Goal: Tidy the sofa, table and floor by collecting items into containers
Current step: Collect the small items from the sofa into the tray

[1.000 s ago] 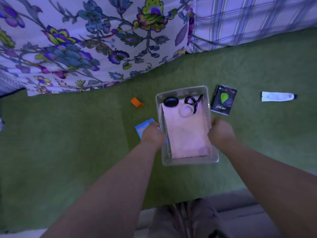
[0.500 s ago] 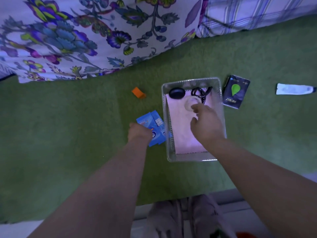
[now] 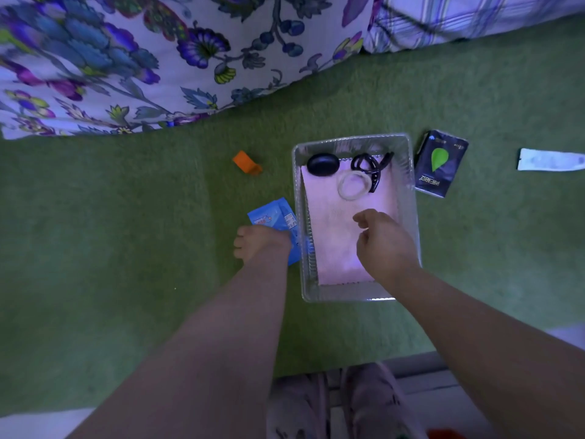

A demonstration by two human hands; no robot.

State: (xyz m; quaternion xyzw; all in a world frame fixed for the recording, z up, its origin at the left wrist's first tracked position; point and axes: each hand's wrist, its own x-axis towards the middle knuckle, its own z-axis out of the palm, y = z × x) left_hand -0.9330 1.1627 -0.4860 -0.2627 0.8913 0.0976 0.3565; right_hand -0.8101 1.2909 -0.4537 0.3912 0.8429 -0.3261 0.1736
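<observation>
Both hands have let go of the tray [image 3: 348,294]: the left hand [image 3: 262,243] now curls on the blue packet [image 3: 272,215] just left of it, the right hand [image 3: 384,245] hangs loose and empty over the pink cloth [image 3: 332,236] inside. Collecting begins again, I'd say. At the tray's far end lie a black oval [image 3: 323,165], hair clip [image 3: 373,166] and clear ring [image 3: 354,185]

A green carpet [image 3: 110,248] covers the floor, a floral cloth [image 3: 126,58] and a plaid cloth [image 3: 474,17] hang along its far edge, and what look like pale slippers [image 3: 370,403] show at the bottom.
</observation>
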